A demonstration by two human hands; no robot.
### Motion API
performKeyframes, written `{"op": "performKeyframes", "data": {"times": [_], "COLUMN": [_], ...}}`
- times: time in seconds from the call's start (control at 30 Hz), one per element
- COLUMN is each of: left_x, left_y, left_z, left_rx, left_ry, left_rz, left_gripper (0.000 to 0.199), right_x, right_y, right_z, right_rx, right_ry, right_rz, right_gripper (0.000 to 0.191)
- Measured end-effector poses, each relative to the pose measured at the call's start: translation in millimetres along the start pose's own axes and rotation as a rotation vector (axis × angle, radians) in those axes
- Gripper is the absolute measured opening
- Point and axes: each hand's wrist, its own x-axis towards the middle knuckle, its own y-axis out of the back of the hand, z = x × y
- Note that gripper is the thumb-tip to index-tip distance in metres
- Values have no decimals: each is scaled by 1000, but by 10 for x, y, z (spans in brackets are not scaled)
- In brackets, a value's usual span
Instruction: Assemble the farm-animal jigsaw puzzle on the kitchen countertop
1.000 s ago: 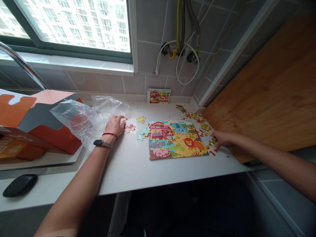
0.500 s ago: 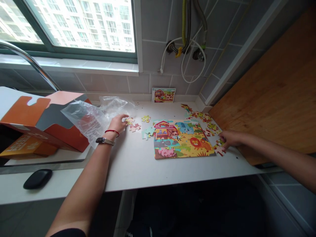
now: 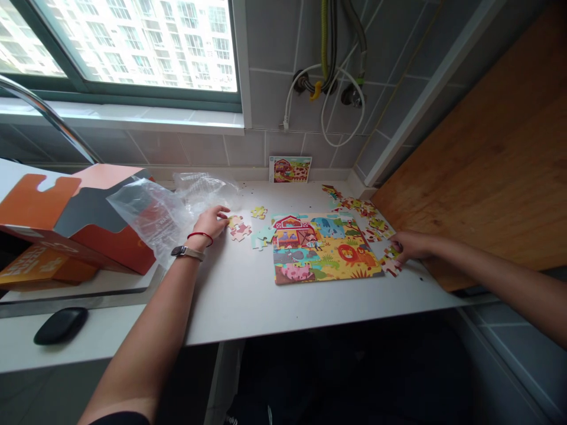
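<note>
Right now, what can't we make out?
All in the head view:
- Right hand: grip unclear; its fingers hide part of the pieces.
- Left hand: contact with the nearest piece too small to tell.
- Card: fine detail too small.
- Box: far end cut off by the left edge.
- Tap: also cut off there.
</note>
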Motion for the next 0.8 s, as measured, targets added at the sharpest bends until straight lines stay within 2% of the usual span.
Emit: {"op": "performKeyframes", "data": {"times": [0.1,0.27,0.37,0.53,0.67,0.73,0.8], "left_x": [-22,-38,-26,-30,-68,-111,-191], "left_y": [-2,14,26,45,101,141,162], "left_z": [39,96,92,76,123,183,286], "left_rx": [20,108,98,73,-2,-93,-284], "left_ry": [0,-20,28,48,66,58,24], "left_rz": [-1,-82,-107,-90,18,93,118], "left_gripper": [33,63,67,59,37,30,31], "right_x": [-14,-53,-82,-117,-166,-212,-283], "right_y": [-1,-73,-125,-159,-100,-17,88], "right_z": [22,115,155,143,88,7,-157], "right_rx": [-33,26,93,129,118,86,50], "right_ry": [-13,1,2,-6,2,26,50], "right_rz": [-107,-94,-94,-71,-58,-51,-4], "right_gripper": [36,37,44,48,39,34,28]}}
